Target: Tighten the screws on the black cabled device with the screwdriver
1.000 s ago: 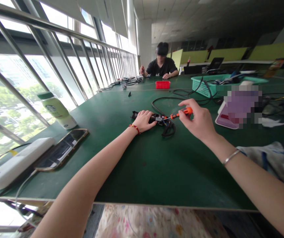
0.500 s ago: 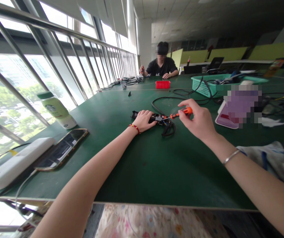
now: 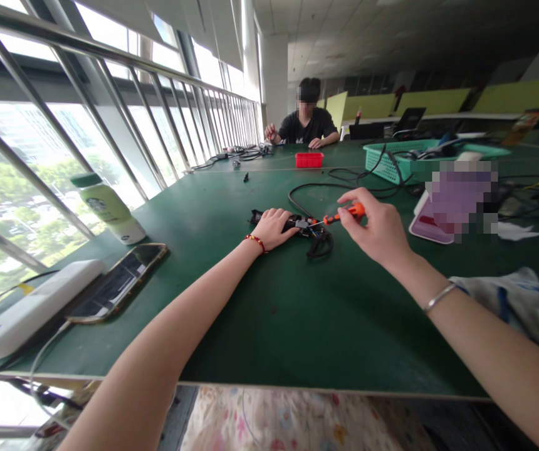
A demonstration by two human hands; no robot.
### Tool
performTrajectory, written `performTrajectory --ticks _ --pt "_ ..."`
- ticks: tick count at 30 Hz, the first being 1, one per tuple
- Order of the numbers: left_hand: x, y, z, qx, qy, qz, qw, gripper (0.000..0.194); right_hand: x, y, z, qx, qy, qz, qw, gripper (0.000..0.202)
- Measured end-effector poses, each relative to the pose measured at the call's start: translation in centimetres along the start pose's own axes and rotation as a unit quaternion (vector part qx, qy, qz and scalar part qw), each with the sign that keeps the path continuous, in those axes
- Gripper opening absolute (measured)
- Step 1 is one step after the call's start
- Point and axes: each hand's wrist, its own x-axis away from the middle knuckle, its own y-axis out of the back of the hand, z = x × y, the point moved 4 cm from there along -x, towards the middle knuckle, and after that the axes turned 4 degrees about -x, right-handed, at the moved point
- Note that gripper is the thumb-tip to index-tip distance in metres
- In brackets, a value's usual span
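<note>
A black device with exposed wires (image 3: 303, 227) lies on the green table (image 3: 269, 313), its cable running off to the back right. Over its left part my left hand (image 3: 275, 229) is closed, pressing it against the tabletop; the palm hides that section. My right hand (image 3: 378, 227) pinches an orange-and-black screwdriver (image 3: 345, 214) by its handle. The shaft points left, and its tip meets the device near the wires. Exactly what the tip touches is too small to make out.
At left are a bottle (image 3: 108, 210), a phone (image 3: 121, 282) and a white power strip (image 3: 34, 310). Toward the back stand a red box (image 3: 309, 160) and a green basket (image 3: 382, 164) with cables. A person (image 3: 304, 125) sits across; a cloth (image 3: 523, 300) lies right.
</note>
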Motion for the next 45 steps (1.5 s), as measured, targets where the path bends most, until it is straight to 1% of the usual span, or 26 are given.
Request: performTrajectory --ticks 4,7,11,13,19,25,37,43,45 --pt "0.04 0.10 -0.13 -0.003 0.002 0.002 1.000 0.044 0.01 -0.06 0.05 -0.005 0.003 0.006 1.000 0.021" --pt "0.08 0.21 -0.18 -0.002 0.004 0.000 1.000 0.043 0.06 -0.07 0.12 -0.002 0.009 -0.004 1.000 0.019" --pt "0.10 0.29 -0.19 0.004 0.006 -0.001 1.000 0.044 0.18 -0.14 0.25 -0.019 0.037 -0.010 0.999 0.033" --pt "0.10 0.29 -0.20 0.005 0.007 -0.002 1.000 0.044 0.21 -0.16 0.29 -0.025 0.048 -0.010 0.999 0.036" --pt "0.09 0.27 -0.27 -0.005 0.004 -0.004 1.000 0.044 0.17 -0.31 0.32 0.001 0.047 0.008 0.999 0.021" --pt "0.09 0.34 -0.21 0.001 0.007 -0.001 1.000 0.042 0.22 -0.46 0.35 0.001 0.049 0.020 0.999 0.019" --pt "0.08 0.21 -0.25 -0.020 0.003 -0.006 1.000 0.044 0.20 -0.47 0.27 0.004 0.043 0.020 0.999 0.020" --pt "0.10 0.14 -0.21 -0.015 0.004 -0.007 1.000 0.044 0.38 -0.50 0.57 -0.018 0.060 0.013 0.998 0.035" --pt "0.10 0.14 -0.21 -0.016 0.004 -0.007 1.000 0.044 0.39 -0.57 0.60 -0.017 0.059 0.016 0.998 0.035"
